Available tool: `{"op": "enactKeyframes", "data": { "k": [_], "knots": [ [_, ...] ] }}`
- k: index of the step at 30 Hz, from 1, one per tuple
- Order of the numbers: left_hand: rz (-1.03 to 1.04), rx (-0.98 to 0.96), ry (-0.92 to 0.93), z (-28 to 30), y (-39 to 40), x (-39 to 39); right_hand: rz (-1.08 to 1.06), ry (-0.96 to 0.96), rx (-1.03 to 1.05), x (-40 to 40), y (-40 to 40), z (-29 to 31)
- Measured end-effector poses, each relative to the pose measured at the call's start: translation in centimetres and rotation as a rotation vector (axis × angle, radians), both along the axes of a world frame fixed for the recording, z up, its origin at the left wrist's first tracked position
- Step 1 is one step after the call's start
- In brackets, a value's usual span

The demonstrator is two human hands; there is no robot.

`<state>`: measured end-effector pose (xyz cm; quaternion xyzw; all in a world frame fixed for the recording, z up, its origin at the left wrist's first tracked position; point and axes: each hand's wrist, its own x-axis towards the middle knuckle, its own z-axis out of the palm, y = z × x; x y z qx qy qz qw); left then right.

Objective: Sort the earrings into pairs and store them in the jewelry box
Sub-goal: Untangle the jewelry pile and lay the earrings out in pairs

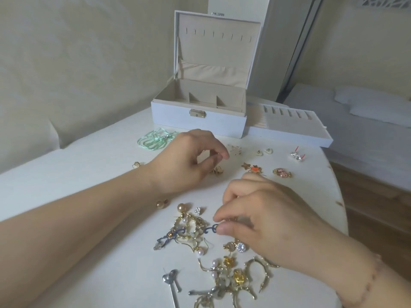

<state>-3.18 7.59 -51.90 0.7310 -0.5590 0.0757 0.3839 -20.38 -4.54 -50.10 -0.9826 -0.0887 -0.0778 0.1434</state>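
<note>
We are partway through the sorting. On the white table (93,165) our right hand (266,221) has thumb and forefinger pinched together on one end of a dark blue chain earring (178,234). The earring runs leftward from that pinch, its long axis lying nearly level across the table and dipping a little toward us at the far end, where a clear bead hangs. Its middle lies across a tangle of gold and pearl earrings (189,225), so we judge that a straight lift could snag; drawing it to the right, along its own length, looks the safer way out.

Our left hand (189,161) sits farther from us, between the pile and the jewelry box (198,121). Its fingers are curled inward with the tips close together; whether they pinch anything we cannot tell, though a small gold earring (216,170) lies just under the fingertips. The right hand is plainly the nearer one to the blue chain, and the left is the nearer one to the box.

The box stands open at the back of the table, lid upright, its compartments showing no earrings that we can see. Its tray (289,127) lies just beside it on the right. Several small pairs are already laid out in front of the box, and a larger heap remains close to us.
</note>
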Motion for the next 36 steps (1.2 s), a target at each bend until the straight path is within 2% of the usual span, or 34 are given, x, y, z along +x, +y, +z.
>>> {"op": "enactKeyframes", "data": {
  "k": [5, 8, 10, 12, 14, 16, 19, 22, 25, 27, 29, 31, 34, 36],
  "knots": [
    [-0.028, 0.017, -0.118, -0.2, 0.0, -0.1, 0.01, -0.013, -0.066, 0.7, 0.8, -0.4],
    [-0.049, 0.019, -0.12, -0.3, 0.0, -0.1, 0.021, -0.08, -0.101, 0.8, 0.9, -0.7],
    [-0.067, 0.02, -0.096, -0.2, 0.1, -0.1, 0.014, -0.059, -0.056, 0.7, 0.9, -0.6],
    [-0.086, 0.018, 0.031, -0.2, 0.0, -0.5, -0.002, -0.002, 0.059, 0.5, 0.7, -0.4],
    [-0.153, -0.027, 0.356, 0.2, 0.0, -0.9, -0.043, -0.019, 0.268, 0.4, 0.4, 0.1],
    [-0.314, -0.086, 0.68, 0.6, 0.0, -1.0, -0.115, -0.13, 0.506, 0.9, 0.0, 0.7],
    [-0.528, -0.035, 0.978, 1.4, 0.1, -1.2, -0.281, -0.31, 0.764, 2.2, -0.8, 1.2],
    [-0.528, 0.007, 0.999, 1.5, -0.1, -1.4, -0.376, -0.365, 0.917, 3.2, -1.2, 1.4],
    [-0.421, -0.037, 0.961, 1.4, -0.3, -1.3, -0.331, -0.294, 1.009, 3.6, -1.1, 1.4],
    [-0.372, -0.058, 0.956, 1.5, -0.2, -1.1, -0.311, -0.308, 0.968, 3.8, -1.0, 1.0],
    [-0.335, -0.078, 0.971, 1.4, -0.1, -0.9, -0.331, -0.427, 0.771, 3.6, -0.8, 0.8],
    [-0.303, -0.121, 0.979, 1.5, 0.1, -0.7, -0.246, -0.474, 0.563, 3.1, 0.1, 1.3],
    [-0.264, -0.176, 1.016, 1.5, 0.1, -0.8, 0.051, -0.129, 0.319, 2.2, 2.9, 1.9],
    [-0.232, -0.169, 0.994, 1.6, 0.0, -0.8, 0.172, -0.034, 0.156, 2.4, 4.3, 1.3]
  ]
}}
